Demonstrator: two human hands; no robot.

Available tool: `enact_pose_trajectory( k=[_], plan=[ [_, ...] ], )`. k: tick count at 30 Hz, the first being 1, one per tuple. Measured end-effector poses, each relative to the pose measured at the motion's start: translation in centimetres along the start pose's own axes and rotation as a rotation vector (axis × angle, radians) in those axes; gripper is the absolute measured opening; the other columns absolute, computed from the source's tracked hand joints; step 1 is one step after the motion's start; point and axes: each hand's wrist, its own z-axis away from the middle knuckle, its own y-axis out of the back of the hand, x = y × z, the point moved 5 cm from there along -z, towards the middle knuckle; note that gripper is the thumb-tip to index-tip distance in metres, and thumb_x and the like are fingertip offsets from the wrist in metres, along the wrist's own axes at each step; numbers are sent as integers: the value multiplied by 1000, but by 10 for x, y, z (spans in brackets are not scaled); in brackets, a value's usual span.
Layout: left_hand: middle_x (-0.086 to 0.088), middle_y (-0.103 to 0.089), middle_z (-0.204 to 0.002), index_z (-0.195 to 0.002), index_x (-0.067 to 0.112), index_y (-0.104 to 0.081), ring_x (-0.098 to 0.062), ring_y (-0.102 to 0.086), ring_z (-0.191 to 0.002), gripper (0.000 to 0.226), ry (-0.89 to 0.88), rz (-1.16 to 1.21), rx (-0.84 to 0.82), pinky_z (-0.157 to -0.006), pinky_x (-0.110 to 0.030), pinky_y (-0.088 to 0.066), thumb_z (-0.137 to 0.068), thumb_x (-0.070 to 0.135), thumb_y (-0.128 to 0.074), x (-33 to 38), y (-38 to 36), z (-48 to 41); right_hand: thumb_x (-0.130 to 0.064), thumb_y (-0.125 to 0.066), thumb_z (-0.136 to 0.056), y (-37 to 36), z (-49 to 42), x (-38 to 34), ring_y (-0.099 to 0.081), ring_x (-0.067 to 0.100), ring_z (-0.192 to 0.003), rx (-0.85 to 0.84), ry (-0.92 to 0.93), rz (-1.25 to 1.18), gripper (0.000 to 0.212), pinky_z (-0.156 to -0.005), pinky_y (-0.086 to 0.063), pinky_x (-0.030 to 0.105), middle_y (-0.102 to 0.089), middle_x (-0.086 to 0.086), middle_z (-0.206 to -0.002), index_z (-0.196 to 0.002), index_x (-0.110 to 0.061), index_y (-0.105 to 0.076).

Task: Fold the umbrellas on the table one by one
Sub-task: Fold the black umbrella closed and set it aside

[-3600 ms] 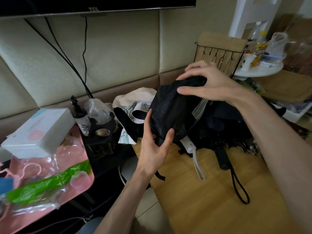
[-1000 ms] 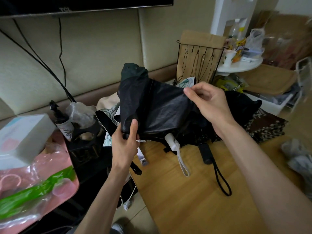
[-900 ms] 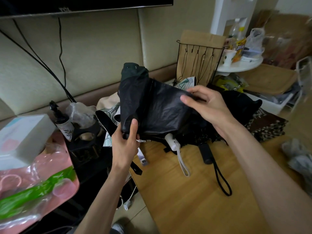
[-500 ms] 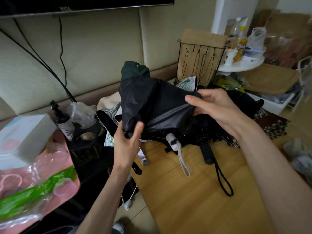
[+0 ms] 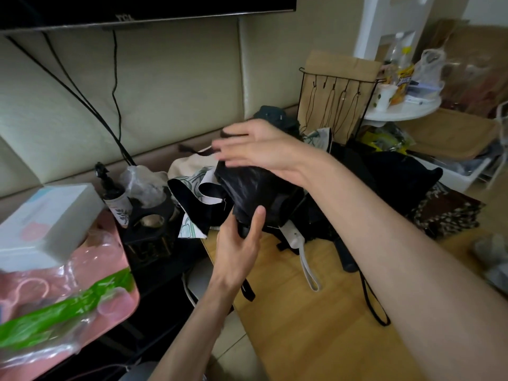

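Observation:
A black folding umbrella (image 5: 255, 188), its canopy gathered into a bundle, hangs above the left end of the wooden table (image 5: 302, 334). My left hand (image 5: 239, 243) grips its lower end, thumb pressed on the fabric. My right hand (image 5: 258, 147) is blurred over the top of the bundle, and a thin black strap (image 5: 192, 149) sticks out leftward from its fingertips, seemingly pinched. Behind lie more umbrellas: a white-handled one (image 5: 295, 237), a black-handled one (image 5: 346, 257) with a cord loop, and a floral white one (image 5: 198, 182).
A pink tray (image 5: 115, 259) with a white box (image 5: 46, 221) stands at the left, a dark bottle (image 5: 112, 193) beside it. A black wire rack (image 5: 338, 105) and a white round table (image 5: 404, 114) stand behind. A patterned cloth (image 5: 448, 213) lies at the right.
The spread black canopy has been gathered into a tight bundle and lowered. My right hand let go of the fabric edge and swept left over the top, the strap now at its fingertips.

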Motion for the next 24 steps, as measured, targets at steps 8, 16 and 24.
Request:
enact_pose_trajectory(
  k=[8, 16, 24],
  plan=[
    [-4, -61, -85, -104, 34, -59, -36, -56, -92, 16, -1, 35, 9, -81, -66, -53, -104, 51, -59, 6, 1, 1, -15, -88, -82, 22, -7, -10, -74, 2, -76, 342, 353, 580, 52, -80, -62, 30, -73, -9, -89, -125, -32, -65],
    [22, -65, -77, -113, 32, -64, -7, -62, -72, 15, -22, -48, 45, -70, -30, -48, -104, 44, -64, 2, 2, 1, -63, -88, -70, 16, 29, -5, -51, 6, -85, 122, 246, 1061, 40, -72, -42, 28, -56, -16, -90, -95, -36, -74],
    [24, -60, -67, -112, 24, -65, -1, -55, -60, 23, -18, -119, 91, -65, -21, -42, -103, 45, -63, -3, 5, 1, -28, -82, -81, 4, 28, -1, -66, -1, -69, 142, 271, 942, 8, -73, -59, 28, -70, -17, -69, -77, -32, -77]
  ],
)
